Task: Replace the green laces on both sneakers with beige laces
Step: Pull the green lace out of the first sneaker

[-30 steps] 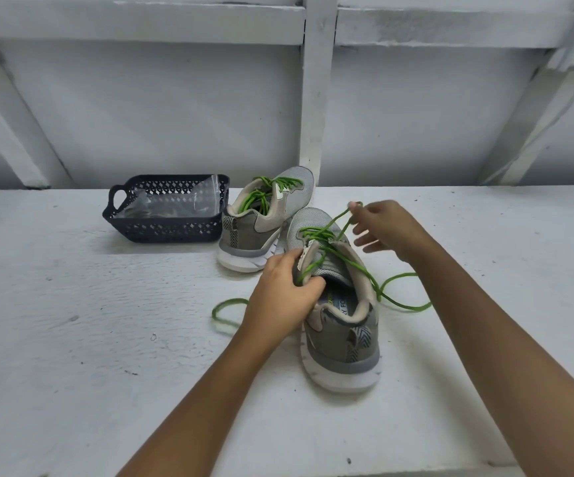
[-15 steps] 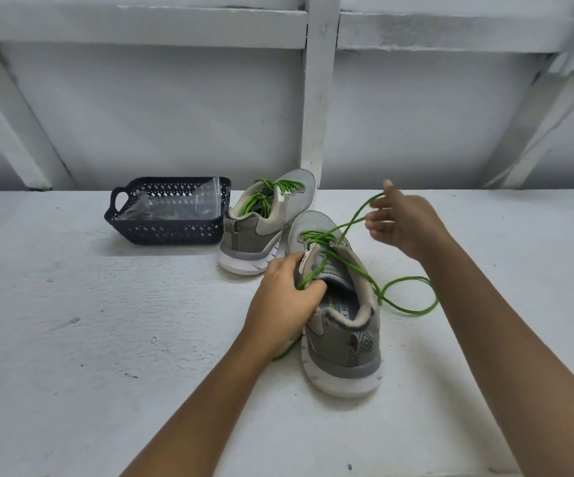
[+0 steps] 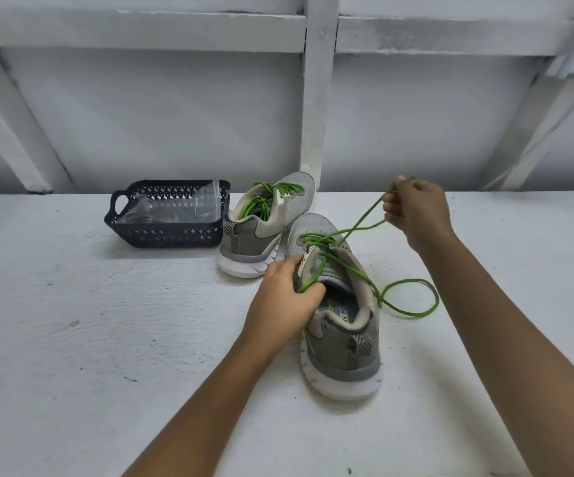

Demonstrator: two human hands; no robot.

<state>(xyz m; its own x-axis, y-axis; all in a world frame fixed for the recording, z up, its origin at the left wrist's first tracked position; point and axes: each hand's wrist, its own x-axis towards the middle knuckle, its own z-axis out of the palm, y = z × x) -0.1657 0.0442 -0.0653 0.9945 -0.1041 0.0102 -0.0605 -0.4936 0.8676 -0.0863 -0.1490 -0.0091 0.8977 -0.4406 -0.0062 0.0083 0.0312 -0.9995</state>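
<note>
Two grey sneakers stand on a white table [image 3: 72,339]. The near sneaker [image 3: 342,339] points away from me, its green lace [image 3: 413,299] partly pulled out and looping on the table to its right. My left hand [image 3: 287,301] grips the sneaker's left collar and tongue, with a bit of green lace under the fingers. My right hand [image 3: 414,210] pinches a strand of that lace, raised beyond the toe. The far sneaker [image 3: 261,228] still carries its green lace [image 3: 268,201] through the eyelets.
A dark plastic basket [image 3: 168,232] holding a clear plastic bag [image 3: 182,210] sits left of the far sneaker. A white wall with wooden beams [image 3: 316,98] rises right behind the table.
My right hand has drawn the green lace up and away to the right, pulling more of it out of the near sneaker. The loose end left of the shoe has slipped from sight.
</note>
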